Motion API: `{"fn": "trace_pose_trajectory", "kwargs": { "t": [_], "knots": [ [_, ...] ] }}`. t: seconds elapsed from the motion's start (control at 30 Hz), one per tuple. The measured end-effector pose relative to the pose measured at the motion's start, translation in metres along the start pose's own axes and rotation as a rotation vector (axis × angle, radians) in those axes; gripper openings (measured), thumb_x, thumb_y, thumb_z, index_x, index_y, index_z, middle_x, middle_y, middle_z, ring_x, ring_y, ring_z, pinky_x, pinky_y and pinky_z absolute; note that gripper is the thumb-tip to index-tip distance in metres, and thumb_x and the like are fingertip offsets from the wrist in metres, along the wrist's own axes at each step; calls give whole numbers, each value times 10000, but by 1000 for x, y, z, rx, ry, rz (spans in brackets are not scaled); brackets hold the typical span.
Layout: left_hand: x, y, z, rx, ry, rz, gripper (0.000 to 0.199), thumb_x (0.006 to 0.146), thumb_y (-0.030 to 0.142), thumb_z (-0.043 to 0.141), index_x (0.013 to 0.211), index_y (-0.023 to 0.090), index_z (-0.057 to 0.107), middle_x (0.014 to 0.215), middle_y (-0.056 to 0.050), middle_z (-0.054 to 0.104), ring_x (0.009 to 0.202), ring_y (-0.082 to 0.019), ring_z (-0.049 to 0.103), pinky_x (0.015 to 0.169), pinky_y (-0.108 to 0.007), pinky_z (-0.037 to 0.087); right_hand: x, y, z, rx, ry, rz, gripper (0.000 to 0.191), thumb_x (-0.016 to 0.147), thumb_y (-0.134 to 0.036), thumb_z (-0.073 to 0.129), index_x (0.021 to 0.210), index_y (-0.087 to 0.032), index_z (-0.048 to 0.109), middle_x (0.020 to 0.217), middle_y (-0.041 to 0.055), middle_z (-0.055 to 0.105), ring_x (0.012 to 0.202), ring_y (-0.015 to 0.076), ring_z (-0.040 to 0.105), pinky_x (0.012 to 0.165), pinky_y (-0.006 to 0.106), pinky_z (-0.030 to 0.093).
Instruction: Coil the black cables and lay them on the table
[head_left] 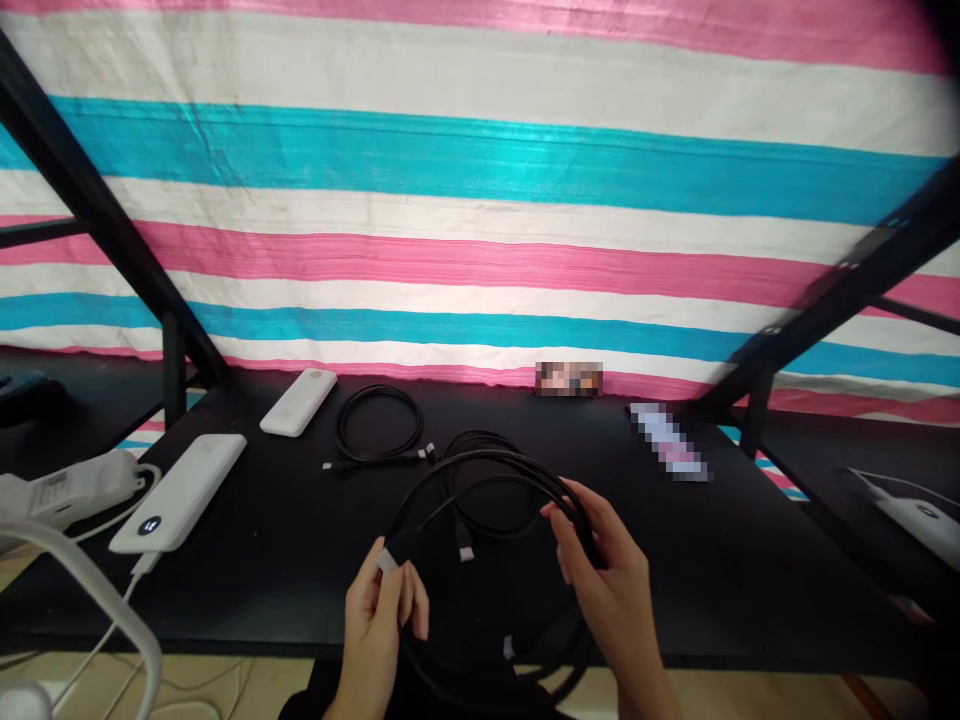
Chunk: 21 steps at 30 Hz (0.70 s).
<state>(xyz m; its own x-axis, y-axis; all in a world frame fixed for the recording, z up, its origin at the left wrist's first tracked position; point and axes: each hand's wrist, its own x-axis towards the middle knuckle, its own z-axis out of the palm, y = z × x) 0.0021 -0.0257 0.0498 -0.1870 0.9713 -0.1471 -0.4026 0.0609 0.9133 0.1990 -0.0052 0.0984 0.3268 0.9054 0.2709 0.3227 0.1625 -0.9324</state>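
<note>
A thick black cable (480, 458) is looped into a large coil in front of me, near the front edge of the black shelf. My left hand (379, 615) is closed on the coil's left side, by a connector with a silver-grey end (387, 560). On the right side of the loops, my right hand (604, 575) is wrapped round the gathered strands. Another connector end (508, 648) hangs low inside the coil. Behind it on the shelf lies a second black cable with a USB plug (466, 546), partly hidden by the held loops.
A neatly coiled thin black cable (380, 388) lies farther back. Two white power banks (298, 402) (180, 492) are at left, the nearer one plugged in. A white power strip (82, 490) sits at the left edge. Black metal bars (112, 215) slant up on both sides before a striped sheet (480, 265).
</note>
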Motion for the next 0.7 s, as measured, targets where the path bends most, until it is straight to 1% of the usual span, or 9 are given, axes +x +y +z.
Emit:
{"fn": "trace_pose_trajectory", "kwargs": {
  "t": [0.1, 0.2, 0.23, 0.3, 0.37, 0.4, 0.47, 0.57, 0.7],
  "knots": [
    [-6, 15, -1, -67, -25, -82, 363, 757, 522, 673, 735, 193, 523, 426, 107, 369, 341, -69, 409, 392, -185, 361, -6, 3, -1, 33, -4, 34, 321, 829, -384, 648, 1109, -230, 630, 794, 22, 625, 417, 61, 454, 350, 179, 380],
    [-13, 28, -1, -102, -71, -123, 398, 712, 545, 705, 727, 195, 518, 410, 109, 369, 335, -75, 417, 347, -168, 347, -14, 2, -3, 36, 20, 0, 333, 834, -362, 647, 1140, -237, 612, 828, 30, 647, 389, 52, 437, 310, 174, 349],
    [-16, 31, -1, -113, -108, -148, 397, 717, 545, 702, 719, 192, 520, 412, 101, 387, 335, -75, 423, 327, -158, 330, -18, 0, -4, 36, 29, -15, 315, 847, -349, 633, 1140, -239, 607, 846, 31, 654, 378, 46, 427, 304, 173, 350],
    [-22, 36, -4, -158, -221, -208, 376, 751, 525, 683, 719, 181, 535, 409, 87, 418, 313, -64, 406, 289, -134, 258, -28, -6, -6, 44, 63, -35, 270, 875, -322, 595, 1134, -246, 599, 872, 26, 653, 384, 43, 434, 304, 169, 363],
    [-30, 40, -8, -242, -331, -272, 338, 787, 491, 664, 752, 173, 554, 389, 94, 405, 270, -38, 329, 276, -120, 181, -39, -10, -9, 47, 104, -53, 245, 893, -304, 568, 1129, -246, 595, 873, 20, 642, 423, 53, 473, 316, 165, 386],
    [-34, 41, -10, -286, -371, -298, 318, 798, 473, 662, 776, 173, 561, 379, 104, 388, 256, -23, 276, 278, -116, 160, -45, -12, -11, 43, 118, -68, 242, 898, -297, 561, 1131, -243, 593, 870, 19, 638, 444, 59, 493, 319, 164, 395],
    [-45, 43, -15, -342, -417, -328, 289, 825, 448, 646, 797, 171, 566, 371, 114, 365, 261, -7, 213, 295, -111, 171, -58, -13, -16, 32, 125, -103, 240, 907, -283, 548, 1140, -236, 587, 859, 17, 632, 446, 62, 504, 319, 167, 414],
    [-65, 45, -21, -330, -450, -297, 281, 866, 442, 594, 823, 166, 572, 387, 106, 384, 265, -7, 240, 299, -109, 184, -77, -14, -24, 57, 159, -181, 219, 901, -238, 561, 1121, -233, 561, 847, 9, 641, 424, 64, 509, 306, 176, 421],
    [-92, 50, -29, -194, -397, -207, 318, 881, 472, 549, 796, 166, 558, 443, 68, 469, 287, -32, 374, 283, -102, 136, -102, -24, -32, 84, 204, -277, 190, 875, -189, 597, 1056, -221, 552, 877, 24, 683, 392, 64, 496, 293, 192, 394]
  ]
}}
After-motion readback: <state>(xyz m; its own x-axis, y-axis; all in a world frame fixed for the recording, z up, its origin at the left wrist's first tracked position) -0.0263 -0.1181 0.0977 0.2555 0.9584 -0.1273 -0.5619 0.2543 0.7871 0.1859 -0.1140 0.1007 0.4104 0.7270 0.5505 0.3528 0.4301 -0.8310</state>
